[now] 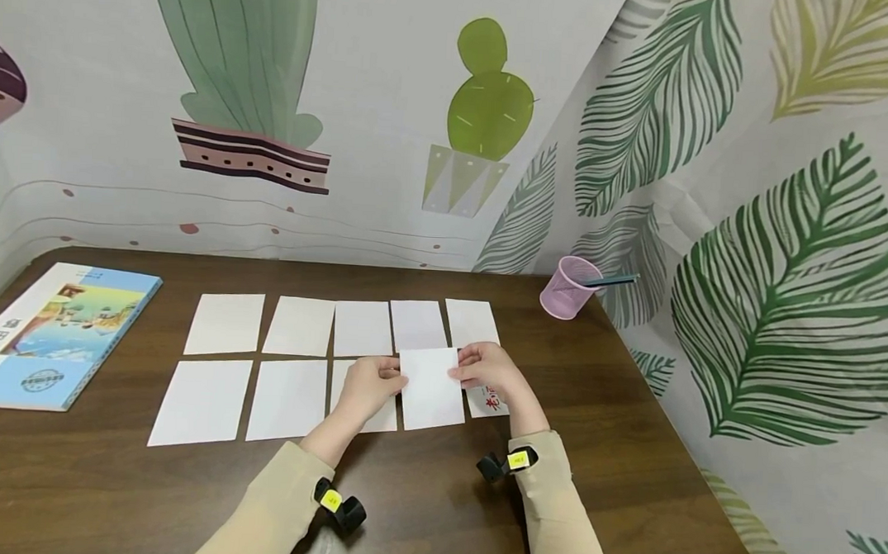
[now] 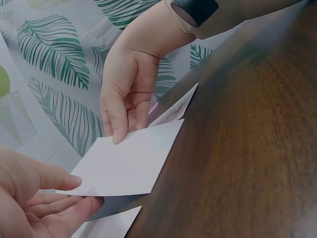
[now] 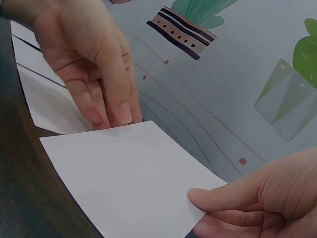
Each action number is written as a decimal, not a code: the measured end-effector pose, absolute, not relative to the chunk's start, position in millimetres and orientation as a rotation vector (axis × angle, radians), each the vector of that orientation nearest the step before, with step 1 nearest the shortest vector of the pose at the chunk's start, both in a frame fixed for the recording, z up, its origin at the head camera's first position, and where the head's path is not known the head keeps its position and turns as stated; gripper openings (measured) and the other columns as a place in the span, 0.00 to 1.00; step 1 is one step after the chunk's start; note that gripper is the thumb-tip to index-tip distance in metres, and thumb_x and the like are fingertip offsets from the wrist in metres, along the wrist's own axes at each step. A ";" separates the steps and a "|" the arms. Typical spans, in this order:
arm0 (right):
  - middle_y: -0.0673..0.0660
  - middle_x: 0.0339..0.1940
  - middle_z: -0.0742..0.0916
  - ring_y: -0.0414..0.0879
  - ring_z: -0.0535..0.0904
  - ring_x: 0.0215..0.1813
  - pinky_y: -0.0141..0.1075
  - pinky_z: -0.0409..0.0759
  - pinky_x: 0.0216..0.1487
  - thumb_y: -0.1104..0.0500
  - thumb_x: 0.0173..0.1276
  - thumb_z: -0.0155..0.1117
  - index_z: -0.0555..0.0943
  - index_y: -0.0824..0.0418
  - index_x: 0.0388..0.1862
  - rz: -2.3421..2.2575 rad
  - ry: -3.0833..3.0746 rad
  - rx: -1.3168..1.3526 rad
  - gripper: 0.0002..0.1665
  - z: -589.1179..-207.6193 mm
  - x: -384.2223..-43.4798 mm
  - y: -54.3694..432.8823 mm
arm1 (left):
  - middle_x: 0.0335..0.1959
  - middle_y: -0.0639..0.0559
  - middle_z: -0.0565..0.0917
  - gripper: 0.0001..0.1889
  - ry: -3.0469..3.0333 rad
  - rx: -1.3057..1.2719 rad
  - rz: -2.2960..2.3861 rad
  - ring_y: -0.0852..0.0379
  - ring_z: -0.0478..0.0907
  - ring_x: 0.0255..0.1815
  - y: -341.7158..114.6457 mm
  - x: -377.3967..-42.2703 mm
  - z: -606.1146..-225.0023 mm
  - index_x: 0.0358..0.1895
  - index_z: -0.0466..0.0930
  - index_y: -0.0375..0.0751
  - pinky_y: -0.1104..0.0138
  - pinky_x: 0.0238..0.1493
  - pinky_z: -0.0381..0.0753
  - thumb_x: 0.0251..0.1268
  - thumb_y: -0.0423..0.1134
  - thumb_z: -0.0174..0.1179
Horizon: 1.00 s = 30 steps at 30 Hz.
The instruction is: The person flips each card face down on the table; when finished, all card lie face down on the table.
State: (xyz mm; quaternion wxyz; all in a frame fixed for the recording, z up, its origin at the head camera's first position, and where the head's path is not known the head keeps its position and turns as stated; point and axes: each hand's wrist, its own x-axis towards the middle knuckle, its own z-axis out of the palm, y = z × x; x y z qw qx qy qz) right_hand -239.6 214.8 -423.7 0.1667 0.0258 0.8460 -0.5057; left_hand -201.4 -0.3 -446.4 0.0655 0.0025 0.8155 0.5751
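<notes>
Both hands hold one blank white card (image 1: 431, 396), slightly raised above the row on the table. My left hand (image 1: 366, 387) pinches its left edge; in the left wrist view the thumb lies on top and the fingers are underneath. From the opposite side, my right hand (image 1: 490, 368) pinches the right edge near the upper corner. Partly under the right hand is a card with red writing (image 1: 492, 401). Left of the held card, another white card (image 1: 380, 421) is half covered by my left hand. The underside of the held card is hidden.
Several blank white cards (image 1: 224, 325) lie in two rows on the dark wooden table (image 1: 404, 498). At the left is a thick book (image 1: 77, 327) with a blue and white cover. A pink mesh cup (image 1: 565, 290) holding pens stands at the back right edge.
</notes>
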 end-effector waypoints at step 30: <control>0.57 0.26 0.87 0.41 0.83 0.24 0.35 0.86 0.33 0.64 0.51 0.78 0.83 0.68 0.37 -1.152 2.678 0.201 0.15 -426.0 -237.7 201.3 | 0.46 0.35 0.86 0.21 2.538 0.070 1.530 0.41 0.84 0.49 -2.1 -199.2 -438.6 0.54 0.79 0.25 0.56 0.47 0.85 0.59 0.33 0.64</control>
